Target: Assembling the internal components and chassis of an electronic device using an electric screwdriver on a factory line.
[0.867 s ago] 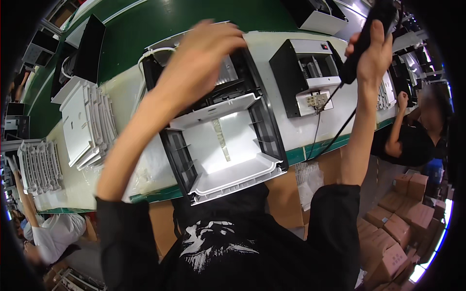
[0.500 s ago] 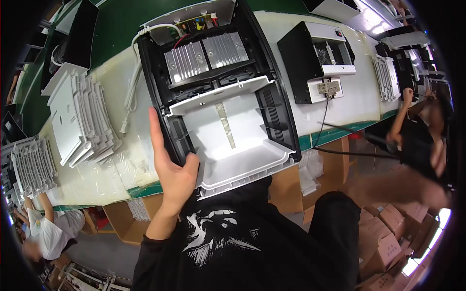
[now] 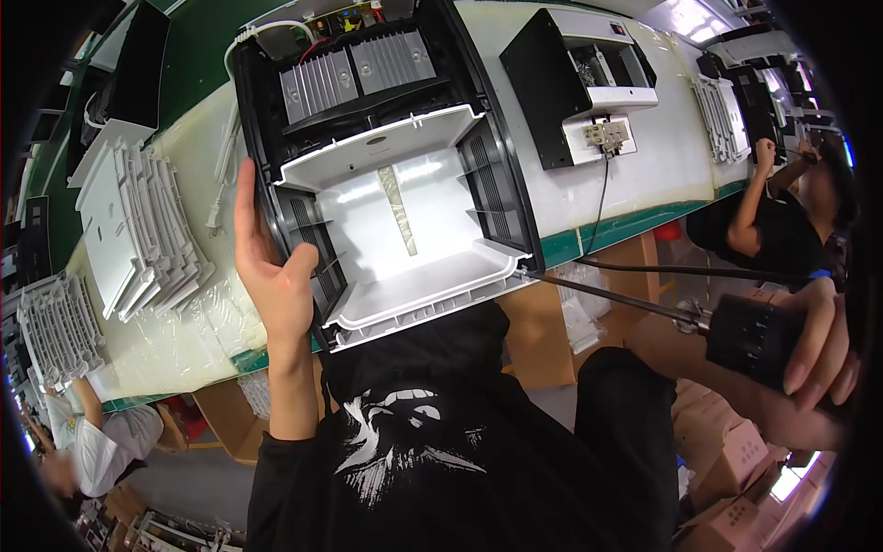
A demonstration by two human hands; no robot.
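Observation:
In front of me lies a black appliance housing (image 3: pixel 504 152), tilted, with silver finned heat sinks (image 3: pixel 359 74) at its far end and a white open compartment (image 3: pixel 441 216) at the near end. My left hand (image 3: pixel 280 276) grips its left side wall, thumb over the near edge and a finger stretched along the outside. On the right, my right hand (image 3: pixel 819 345) is closed round a black electric screwdriver (image 3: pixel 750 336). Its long bit points left, with the tip at the housing's near right corner. Part of the right hand fades into the dark rim.
Stacked white panels (image 3: pixel 138 230) stand on the left of the bench, a white plug (image 3: pixel 214 219) near them. A black and white box with a socket (image 3: pixel 575 97) stands at the right. Cardboard boxes (image 3: pixel 529 340) sit below the bench edge. A co-worker (image 3: pixel 768 212) is at far right.
The right hand has come up from a blur at the right with the screwdriver, its bit now at the housing's corner. The housing and left hand appear shifted left and up in view.

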